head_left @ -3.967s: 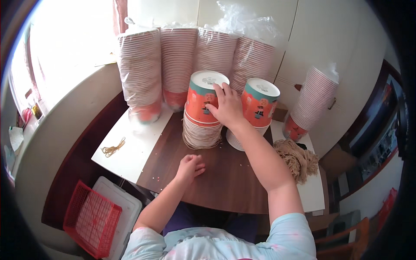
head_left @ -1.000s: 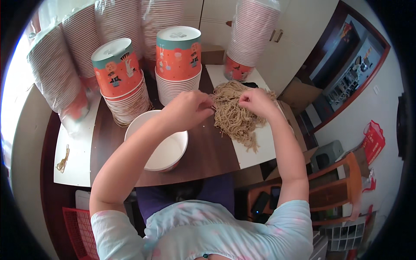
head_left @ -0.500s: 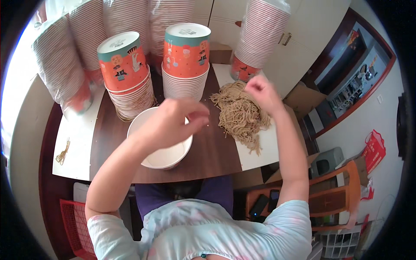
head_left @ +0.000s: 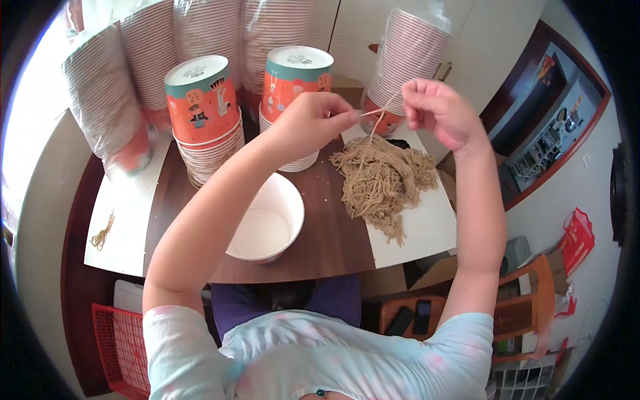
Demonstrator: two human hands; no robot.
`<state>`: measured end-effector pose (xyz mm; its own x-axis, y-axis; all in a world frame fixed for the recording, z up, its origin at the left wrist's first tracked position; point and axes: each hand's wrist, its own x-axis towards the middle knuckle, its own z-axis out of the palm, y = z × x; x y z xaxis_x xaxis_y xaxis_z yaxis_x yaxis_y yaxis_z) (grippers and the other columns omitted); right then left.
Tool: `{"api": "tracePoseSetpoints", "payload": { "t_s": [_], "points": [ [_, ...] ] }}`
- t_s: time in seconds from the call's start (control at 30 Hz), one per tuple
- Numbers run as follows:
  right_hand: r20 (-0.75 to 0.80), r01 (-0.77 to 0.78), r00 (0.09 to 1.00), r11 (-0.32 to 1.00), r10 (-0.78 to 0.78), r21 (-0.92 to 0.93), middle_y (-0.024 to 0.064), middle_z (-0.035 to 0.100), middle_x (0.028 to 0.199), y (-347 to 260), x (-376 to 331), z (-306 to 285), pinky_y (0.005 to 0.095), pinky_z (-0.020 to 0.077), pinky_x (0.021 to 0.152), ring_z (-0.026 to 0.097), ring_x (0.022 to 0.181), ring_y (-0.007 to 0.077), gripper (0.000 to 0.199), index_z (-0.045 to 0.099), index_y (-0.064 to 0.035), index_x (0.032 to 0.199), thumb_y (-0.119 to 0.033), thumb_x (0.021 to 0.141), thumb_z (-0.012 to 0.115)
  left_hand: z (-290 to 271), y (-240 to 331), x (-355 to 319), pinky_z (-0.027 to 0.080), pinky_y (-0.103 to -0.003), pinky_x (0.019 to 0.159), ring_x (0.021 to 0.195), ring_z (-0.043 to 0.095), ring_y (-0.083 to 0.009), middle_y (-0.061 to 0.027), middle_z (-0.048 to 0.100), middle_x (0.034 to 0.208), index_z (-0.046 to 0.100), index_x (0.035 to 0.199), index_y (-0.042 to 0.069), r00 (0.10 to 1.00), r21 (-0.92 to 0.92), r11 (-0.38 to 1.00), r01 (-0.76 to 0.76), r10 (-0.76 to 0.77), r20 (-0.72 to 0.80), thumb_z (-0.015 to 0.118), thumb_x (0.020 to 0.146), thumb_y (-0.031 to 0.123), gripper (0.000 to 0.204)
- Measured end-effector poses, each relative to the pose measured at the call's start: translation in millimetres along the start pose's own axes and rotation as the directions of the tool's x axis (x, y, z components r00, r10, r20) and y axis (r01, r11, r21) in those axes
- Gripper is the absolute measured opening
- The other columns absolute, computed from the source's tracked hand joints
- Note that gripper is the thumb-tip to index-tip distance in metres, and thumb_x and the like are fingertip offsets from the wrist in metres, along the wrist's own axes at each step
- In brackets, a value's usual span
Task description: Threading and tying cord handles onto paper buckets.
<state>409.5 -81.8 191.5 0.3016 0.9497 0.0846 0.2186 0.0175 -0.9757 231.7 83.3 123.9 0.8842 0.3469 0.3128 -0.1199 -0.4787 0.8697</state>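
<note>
A thin tan string is stretched between my two raised hands, above the far side of a loose heap of tan strings. My left hand pinches one part of it between thumb and fingertips. Fingers curled, my right hand grips another part farther right. From between the hands a strand hangs toward the heap. Left of the heap an open white paper bucket stands upright on the table, partly hidden by my left forearm.
Two stacks of upside-down orange and teal buckets, the left stack and right stack, stand beyond the open one. Plastic-wrapped bucket stacks line the back. A small string bundle lies at left. A wooden chair stands at right.
My left hand has moved from above the open bucket up and right to the string. My right hand has moved right, and a string is now drawn out between both hands. The view has shifted slightly.
</note>
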Motion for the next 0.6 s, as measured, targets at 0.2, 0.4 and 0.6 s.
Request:
{"api": "tracePoseSetpoints", "payload": {
  "t_s": [0.2, 0.4, 0.6],
  "points": [
    [-0.004, -0.019, 1.000, 0.890, 0.024, 0.456, 0.0005, 0.062, 0.072, 51.2, -25.9, 58.4, 0.0196, 0.0469, 0.056, 0.058, 0.061, 0.0073, 0.010, 0.060, -0.0056, 0.092, -0.016, 0.090, 0.061, 1.4, 0.5, -67.2, 0.048, -0.023, 0.068, 0.076, 0.056, -0.0063, -0.0015, 0.061, 0.088, 0.058, 0.117, 0.000, 0.991, 0.034, 0.994, -0.102, 0.104, -0.080, 0.063, 0.087, 0.009, 0.032],
    [0.065, -0.076, 0.997, 0.805, 0.046, 0.589, -0.0041, 0.057, 0.071, 75.2, -47.7, 115.1, 0.0172, 0.0360, 0.055, 0.046, 0.059, 0.0037, 0.012, 0.061, -0.0061, 0.092, -0.017, 0.089, 0.064, 18.6, 6.9, -107.5, 0.047, -0.023, 0.070, 0.078, 0.059, -0.0061, -0.0017, 0.065, 0.084, 0.063, 0.108, -0.002, 0.999, 0.008, 0.999, -0.041, 0.041, -0.007, 0.071, 0.083, 0.012, 0.029],
    [0.027, -0.059, 0.998, 0.852, 0.053, 0.520, -0.0022, 0.053, 0.072, 78.8, -57.6, 122.4, 0.0221, 0.0391, 0.062, 0.044, 0.061, 0.0050, 0.011, 0.058, -0.0044, 0.091, -0.015, 0.091, 0.059, 11.1, 1.1, -125.1, 0.048, -0.028, 0.061, 0.064, 0.058, -0.0128, -0.0077, 0.065, 0.073, 0.067, 0.095, -0.001, 1.000, -0.009, 1.000, 0.027, -0.027, 0.000, 0.066, 0.085, 0.015, 0.019]
  ]
}}
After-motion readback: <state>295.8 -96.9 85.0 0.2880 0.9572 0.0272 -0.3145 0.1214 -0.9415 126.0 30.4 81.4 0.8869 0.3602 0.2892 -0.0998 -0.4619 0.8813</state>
